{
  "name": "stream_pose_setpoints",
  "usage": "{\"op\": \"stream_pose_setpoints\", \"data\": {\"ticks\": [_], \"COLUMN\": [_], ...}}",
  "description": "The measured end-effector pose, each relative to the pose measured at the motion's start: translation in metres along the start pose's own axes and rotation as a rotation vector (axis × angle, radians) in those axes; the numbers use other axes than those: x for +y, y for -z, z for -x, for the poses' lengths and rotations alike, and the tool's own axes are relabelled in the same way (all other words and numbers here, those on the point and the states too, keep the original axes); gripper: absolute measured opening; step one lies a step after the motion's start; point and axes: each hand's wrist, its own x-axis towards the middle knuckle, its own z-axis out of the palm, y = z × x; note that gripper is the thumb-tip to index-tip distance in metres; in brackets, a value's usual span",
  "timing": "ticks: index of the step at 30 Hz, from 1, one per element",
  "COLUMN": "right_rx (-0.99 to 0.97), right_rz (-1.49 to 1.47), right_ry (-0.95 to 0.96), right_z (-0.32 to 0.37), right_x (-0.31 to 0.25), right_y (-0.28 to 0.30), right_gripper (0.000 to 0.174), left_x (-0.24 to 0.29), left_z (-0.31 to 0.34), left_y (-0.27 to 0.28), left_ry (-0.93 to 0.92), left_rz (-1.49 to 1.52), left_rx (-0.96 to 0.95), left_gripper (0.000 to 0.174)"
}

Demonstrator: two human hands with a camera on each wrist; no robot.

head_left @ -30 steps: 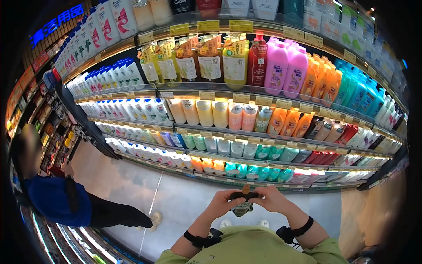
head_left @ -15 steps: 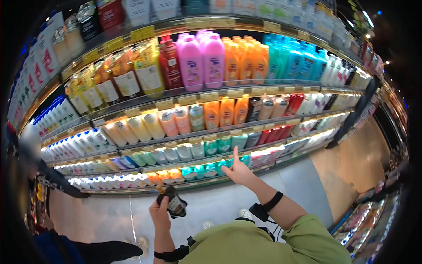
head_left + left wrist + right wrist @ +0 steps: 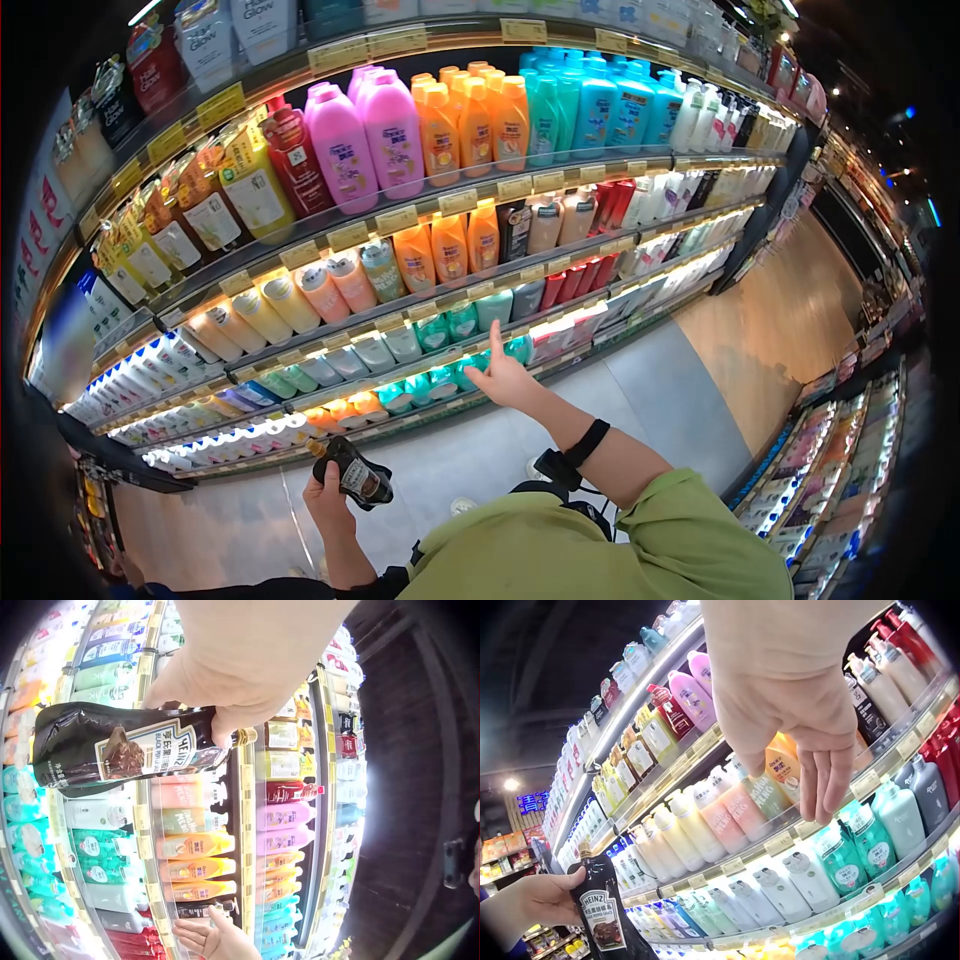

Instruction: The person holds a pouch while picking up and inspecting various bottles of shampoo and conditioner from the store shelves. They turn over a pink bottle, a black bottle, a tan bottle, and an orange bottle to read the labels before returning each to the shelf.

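In the head view the left hand (image 3: 331, 508) grips a black sauce pouch (image 3: 362, 482) near its capped end. The left wrist view shows the Heinz label on the pouch (image 3: 127, 750), with that hand's fingers (image 3: 225, 724) round its neck. Held out toward the shelves, the right hand (image 3: 507, 380) has its index finger extended and touches nothing that I can see. From the right wrist view, the right hand (image 3: 795, 735) hangs with loose fingers in front of orange bottles (image 3: 783, 766).
Curved shelves hold rows of bottles, with pink bottles (image 3: 392, 135) and blue bottles (image 3: 597, 105) on an upper level. Price tags line the shelf edges (image 3: 397, 218). Grey floor (image 3: 640, 400) lies below, and another shelf unit (image 3: 830, 470) stands at the right.
The two hands have parted from the pouch, which stays in the left hand, lower left. The right hand has moved out toward the shelves. The view has turned right along the shelves.
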Motion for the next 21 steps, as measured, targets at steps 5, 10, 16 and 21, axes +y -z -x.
{"op": "stream_pose_setpoints", "data": {"ticks": [5, 10, 16, 21], "right_rx": [-0.018, -0.051, -0.051, 0.050], "right_rz": [0.073, 0.005, 0.034, 0.004], "right_ry": [-0.016, 0.005, -0.020, -0.002], "right_z": [0.000, -0.001, -0.004, -0.020], "right_x": [0.007, 0.013, 0.023, 0.048], "right_y": [0.001, 0.002, 0.015, 0.053], "right_gripper": [0.098, 0.098, 0.093, 0.065], "left_x": [-0.006, -0.005, -0.012, -0.019], "left_z": [-0.003, -0.001, -0.002, 0.004], "left_y": [-0.003, -0.013, -0.021, -0.055], "left_ry": [0.005, 0.019, 0.040, 0.058], "left_rz": [-0.013, -0.008, -0.040, -0.013], "left_rx": [-0.026, -0.029, -0.062, -0.046], "left_gripper": [0.017, 0.017, 0.016, 0.019]}}
